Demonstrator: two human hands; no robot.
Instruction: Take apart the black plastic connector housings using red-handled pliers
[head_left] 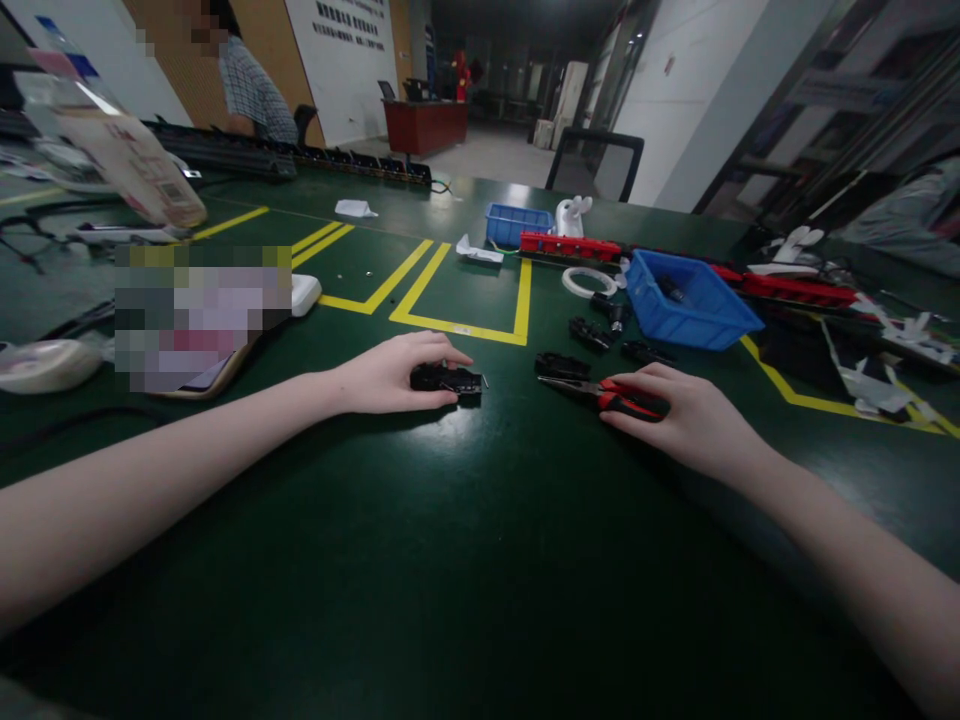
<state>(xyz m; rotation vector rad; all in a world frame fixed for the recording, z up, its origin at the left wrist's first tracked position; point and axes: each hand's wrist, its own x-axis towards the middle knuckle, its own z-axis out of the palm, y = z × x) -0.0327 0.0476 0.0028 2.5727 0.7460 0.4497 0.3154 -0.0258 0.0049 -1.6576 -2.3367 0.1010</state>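
Between the thumb and fingers of my left hand (397,372) is a small black plastic part (463,382), low over the green table (465,560). A thin metal pin sticks out at its right end. My right hand (694,410) is closed round the red and black handles of needle-nose pliers (611,395). Their slim jaws point left, towards the black part but apart from it. Just behind the jaws lies another black part (562,366). More black parts (590,333) lie between it and a blue bin (686,305).
A smaller blue bin (517,222), a roll of white tape (589,282) and a long red strip (570,247) are further back. On the left are a phone (202,330), a white case (306,295) and a bottle (135,165). A person (255,90) is at the far left.
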